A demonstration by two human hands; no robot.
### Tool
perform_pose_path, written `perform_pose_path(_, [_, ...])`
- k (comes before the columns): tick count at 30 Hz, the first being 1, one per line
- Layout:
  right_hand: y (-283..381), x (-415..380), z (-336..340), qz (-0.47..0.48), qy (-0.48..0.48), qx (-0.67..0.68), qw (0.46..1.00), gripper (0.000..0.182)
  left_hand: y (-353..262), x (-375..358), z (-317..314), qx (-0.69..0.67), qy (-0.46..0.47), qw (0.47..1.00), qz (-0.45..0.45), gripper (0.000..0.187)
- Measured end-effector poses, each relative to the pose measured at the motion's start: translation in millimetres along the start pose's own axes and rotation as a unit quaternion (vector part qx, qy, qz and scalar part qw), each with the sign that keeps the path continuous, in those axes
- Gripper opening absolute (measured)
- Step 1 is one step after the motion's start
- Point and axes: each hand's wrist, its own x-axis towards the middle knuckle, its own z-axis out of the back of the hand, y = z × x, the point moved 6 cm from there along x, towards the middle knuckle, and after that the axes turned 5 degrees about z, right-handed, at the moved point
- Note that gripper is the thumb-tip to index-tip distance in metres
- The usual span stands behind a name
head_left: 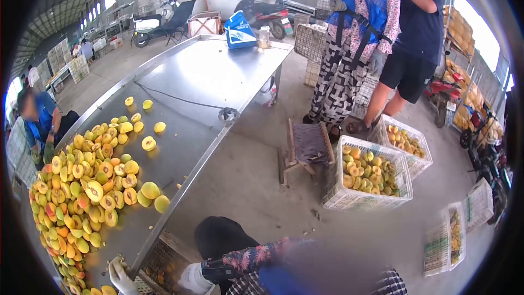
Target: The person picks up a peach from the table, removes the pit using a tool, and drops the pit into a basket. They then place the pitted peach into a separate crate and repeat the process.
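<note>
One gloved hand [120, 277], lower left of frame, part-curled, sits nearer the up-left fruit pile [79, 199] than second hand [194, 279]; can't tell either's grip.

1. Long silver-grey sheet-metal table [188, 125]: smooth and glossy, with bright reflections.
2. Heaped yellow-orange fruit halves [94, 190]: smooth skins with a slight sheen; rougher hollows in the cut faces.
3. White rectangular lattice-sided crate [365, 202] of fruit: plastic, dully shiny.
4. Low brown wood-framed stool [310, 142]: matt wood, seat of dull, creased, dark cloth.
5. Blue-and-white boxy bag [240, 34]: smooth; material unclear.
6. Grey floor [256, 180]: concrete-like, matt.
</note>
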Motion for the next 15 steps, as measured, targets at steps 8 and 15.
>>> perform_pose_path(8, [40.6, -36.7, 85.7, 0.126, -0.223, 0.250, 0.934, 0.034, -54.8, -89.5, 8.7, -0.104, -0.079, 0.982, 0.139, 0.030])
perform_pose_path(15, [59.9, -73.0, 125.4, 0.222, -0.474, -0.131, 0.842, 0.029, 82.6, -151.5, -92.9, 0.447, 0.440, 0.664, -0.408, 0.014])
